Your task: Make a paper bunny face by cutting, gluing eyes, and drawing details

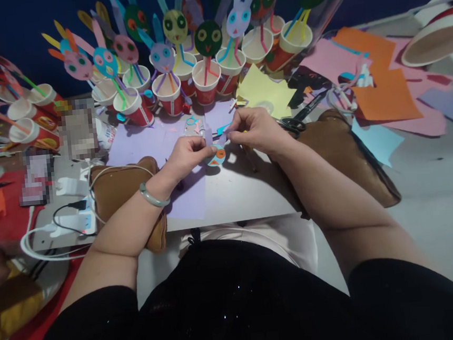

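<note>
Between finger and thumb, my left hand [188, 155] pinches a small light blue paper rabbit face [214, 161] with an orange eye and beak-like mouth. A purple paper ear [208, 134] stands up at its top. My right hand [258, 130] is closed in a pinch on another purple paper ear [223, 137] beside the face's upper edge; whether it touches the face I cannot tell. Purple paper sheets [189, 194] lie under and around my hands. Black-handled scissors [294, 125] rest to the right of my right hand.
Paper cups [169, 98] with paper rabbit heads on bent straws line the back. Yellow paper [265, 90] and orange paper [387, 98] lie right. Brown cushions [336, 155] flank the work board. A power strip [84, 222] with cables and a phone [37, 177] are left, near another person's arm.
</note>
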A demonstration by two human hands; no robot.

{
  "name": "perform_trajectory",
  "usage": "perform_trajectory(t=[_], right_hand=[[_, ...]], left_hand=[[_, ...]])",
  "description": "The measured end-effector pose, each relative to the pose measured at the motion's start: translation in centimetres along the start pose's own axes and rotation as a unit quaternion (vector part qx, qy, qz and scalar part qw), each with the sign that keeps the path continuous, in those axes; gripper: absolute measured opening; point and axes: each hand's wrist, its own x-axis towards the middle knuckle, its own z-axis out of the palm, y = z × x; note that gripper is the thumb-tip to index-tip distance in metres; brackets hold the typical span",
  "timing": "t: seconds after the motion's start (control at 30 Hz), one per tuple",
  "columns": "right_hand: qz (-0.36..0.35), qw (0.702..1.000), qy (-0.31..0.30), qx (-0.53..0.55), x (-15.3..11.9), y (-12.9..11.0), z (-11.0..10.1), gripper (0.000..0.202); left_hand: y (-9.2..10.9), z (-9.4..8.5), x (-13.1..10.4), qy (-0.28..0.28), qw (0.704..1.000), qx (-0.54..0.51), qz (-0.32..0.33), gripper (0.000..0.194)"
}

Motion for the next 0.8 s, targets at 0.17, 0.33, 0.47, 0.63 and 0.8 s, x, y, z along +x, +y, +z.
perform_trajectory(t=[0.17, 0.33, 0.47, 0.63, 0.8], right_hand=[[-0.008, 0.999, -0.004, -0.036, 0.01, -0.02, 0.09, 0.021], [-0.043, 0.993, -0.007, -0.107, -0.12, -0.29, 0.15, 0.020], [-0.051, 0.991, -0.021, -0.118, -0.21, -0.38, 0.16, 0.019], [-0.054, 0.993, -0.024, -0.103, -0.19, -0.30, 0.25, 0.020], [-0.053, 0.994, -0.029, -0.093, -0.18, -0.43, 0.27, 0.022]], left_hand=[[-0.05, 0.10, 0.09, -0.014, 1.000, -0.009, -0.004, 0.049], [0.34, 0.25, 0.05, -0.033, 0.999, -0.027, -0.012, 0.050], [0.19, 0.19, 0.03, -0.032, 0.999, -0.024, -0.016, 0.054], [-0.35, 0.24, 0.16, -0.033, 0.999, -0.035, -0.023, 0.058], [-0.56, 0.33, 0.24, -0.034, 0.999, -0.038, -0.015, 0.054]])
